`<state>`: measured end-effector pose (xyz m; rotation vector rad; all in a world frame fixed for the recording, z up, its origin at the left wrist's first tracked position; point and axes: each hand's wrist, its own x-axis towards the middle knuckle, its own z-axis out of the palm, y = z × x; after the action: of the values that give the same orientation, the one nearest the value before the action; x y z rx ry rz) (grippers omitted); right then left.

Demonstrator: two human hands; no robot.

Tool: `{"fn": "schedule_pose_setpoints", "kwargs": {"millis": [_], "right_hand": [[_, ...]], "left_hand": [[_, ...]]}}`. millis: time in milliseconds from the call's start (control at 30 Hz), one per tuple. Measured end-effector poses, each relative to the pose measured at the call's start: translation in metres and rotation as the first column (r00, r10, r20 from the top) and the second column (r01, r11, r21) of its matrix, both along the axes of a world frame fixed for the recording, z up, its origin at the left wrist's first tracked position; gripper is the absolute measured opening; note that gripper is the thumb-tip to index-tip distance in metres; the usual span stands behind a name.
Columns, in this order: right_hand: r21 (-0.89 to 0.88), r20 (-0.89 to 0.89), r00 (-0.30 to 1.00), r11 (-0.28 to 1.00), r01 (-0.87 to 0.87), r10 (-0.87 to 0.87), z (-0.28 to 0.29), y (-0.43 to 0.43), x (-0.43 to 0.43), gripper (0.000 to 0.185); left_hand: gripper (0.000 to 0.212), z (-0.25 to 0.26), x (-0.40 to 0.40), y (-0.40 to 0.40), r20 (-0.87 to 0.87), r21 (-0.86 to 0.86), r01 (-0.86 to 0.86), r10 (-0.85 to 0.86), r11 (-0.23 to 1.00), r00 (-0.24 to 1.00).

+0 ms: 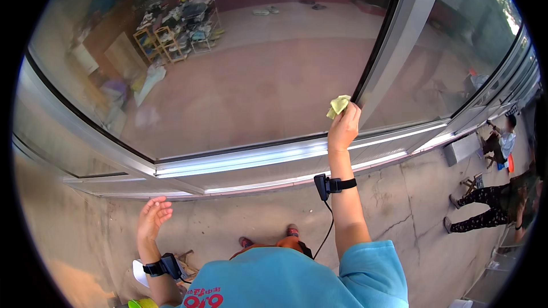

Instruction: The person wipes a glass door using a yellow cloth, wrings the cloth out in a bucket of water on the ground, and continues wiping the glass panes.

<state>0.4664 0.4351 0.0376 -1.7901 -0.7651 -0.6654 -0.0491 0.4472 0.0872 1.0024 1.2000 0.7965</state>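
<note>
A crumpled pale yellow-green cloth (pixel 338 106) is pinched in my right hand (pixel 345 125). That hand is raised to the lower right corner of a large window pane (pixel 257 90), beside the dark seal and the silver metal upright (pixel 398 38). Whether the cloth touches the glass at this instant is hard to tell. My left hand (pixel 154 214) hangs in the air at the lower left, in front of the low metal panels, its fingers loosely curled and apart with nothing in them.
Below the glass runs a shiny metal sill (pixel 248 158). On the right, a person in patterned trousers (pixel 481 207) stands near a folding stool (pixel 472 183); another person (pixel 505 141) sits farther off by a grey block (pixel 462 149). Shoe racks (pixel 171 38) show through the glass. Cracked concrete (pixel 394 205) lies underfoot.
</note>
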Motion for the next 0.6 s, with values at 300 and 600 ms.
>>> {"fn": "schedule_pose_setpoints", "kwargs": {"millis": [300, 600], "right_hand": [[-0.366, -0.252, 0.960, 0.930, 0.025, -0.125, -0.101, -0.009, -0.002, 0.019], [-0.042, 0.008, 0.962, 0.961, -0.273, 0.274, 0.013, -0.040, -0.004, 0.037]], "left_hand": [[0.026, -0.021, -0.018, 0.005, 0.023, -0.057, -0.004, 0.005, 0.998, 1.000], [0.026, -0.021, -0.011, 0.000, 0.007, -0.038, -0.027, 0.027, 0.999, 1.000]]}}
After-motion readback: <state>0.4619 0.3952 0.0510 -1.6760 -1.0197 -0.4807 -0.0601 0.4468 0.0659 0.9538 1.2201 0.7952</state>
